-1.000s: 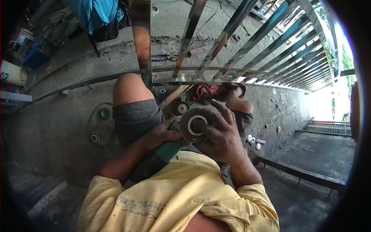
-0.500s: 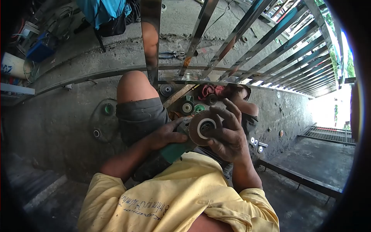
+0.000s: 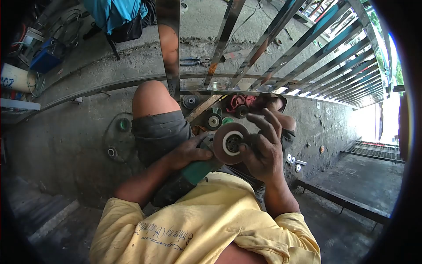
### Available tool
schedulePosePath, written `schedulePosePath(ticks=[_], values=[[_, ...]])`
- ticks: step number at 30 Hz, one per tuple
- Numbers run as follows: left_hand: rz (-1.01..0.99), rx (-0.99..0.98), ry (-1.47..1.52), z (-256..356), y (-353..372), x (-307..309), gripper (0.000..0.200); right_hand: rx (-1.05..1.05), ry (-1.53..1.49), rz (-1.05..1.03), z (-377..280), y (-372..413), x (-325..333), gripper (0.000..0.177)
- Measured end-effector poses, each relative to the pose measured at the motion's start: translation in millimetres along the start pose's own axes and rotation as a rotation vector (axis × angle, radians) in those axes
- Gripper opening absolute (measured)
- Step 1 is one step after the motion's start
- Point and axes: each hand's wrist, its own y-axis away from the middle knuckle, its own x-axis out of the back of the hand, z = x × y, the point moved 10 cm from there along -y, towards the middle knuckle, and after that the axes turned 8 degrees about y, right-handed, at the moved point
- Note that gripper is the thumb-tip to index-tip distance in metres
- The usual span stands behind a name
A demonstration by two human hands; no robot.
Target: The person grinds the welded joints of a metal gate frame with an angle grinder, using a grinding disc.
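I sit on the concrete floor with a green angle grinder (image 3: 198,169) across my lap. My left hand (image 3: 187,154) is wrapped around its body. A round brown flap disc (image 3: 222,152) with a white centre ring sits on the grinder's spindle, facing up. My right hand (image 3: 261,152) is beside the disc, fingers spread, with the fingertips at the disc's hub and right edge. My bare knee (image 3: 151,99) rises just behind the grinder.
A polished steel gate (image 3: 281,57) of slanted bars lies flat on the floor ahead. Spare discs and wheels (image 3: 213,119) lie by my legs. More discs (image 3: 121,125) lie to the left, small white rings (image 3: 292,160) to the right. Pliers (image 3: 193,61) rest beyond the rail.
My right hand has lifted off the disc face and opened, so the whole disc now shows. The left hand has kept its grip on the grinder.
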Motion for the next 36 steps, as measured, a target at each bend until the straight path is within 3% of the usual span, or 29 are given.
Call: schedulePosePath(ticks=[2, 5, 9, 13, 17, 18, 24, 27, 30, 33, 36], values=[[-0.012, -0.008, 0.014, 1, 0, -2, 0.092, -0.033, 0.053, -0.018, -7, -5, 1, 0.040], [-0.015, -0.053, -0.004, 0, -4, 0, 0.091, 0.067, -0.098, -0.144, -30, -2, -13, 0.042], [0.013, -0.059, -0.014, -3, -3, 5, 0.089, 0.145, -0.130, -0.013, -23, 2, -8, 0.043], [-0.014, -0.051, -0.017, 0, -1, 5, 0.086, -0.058, -0.058, 0.071, -1, 1, 1, 0.045], [-0.011, -0.088, -0.078, 6, -4, -2, 0.089, -0.013, -0.045, -0.157, -28, -4, -18, 0.066], [-0.012, -0.074, -0.078, 3, -5, 0, 0.090, 0.078, -0.001, -0.169, -31, 0, -27, 0.074], [-0.026, -0.066, -0.004, 1, 1, 2, 0.091, 0.297, -0.278, -0.020, -30, -4, -19, 0.069], [-0.018, -0.063, 0.063, -2, 2, 8, 0.090, 0.165, -0.221, -0.069, -31, -14, -18, 0.055], [-0.015, -0.051, 0.046, -1, -1, 3, 0.091, 0.289, -0.264, -0.028, -26, -15, -9, 0.040], [0.024, -0.007, -0.013, 2, -2, -2, 0.092, 0.225, -0.407, 0.019, -7, -15, -3, 0.029], [0.047, 0.020, -0.030, 0, -1, 3, 0.090, 0.107, -0.360, 0.088, 8, -12, 0, 0.032]])
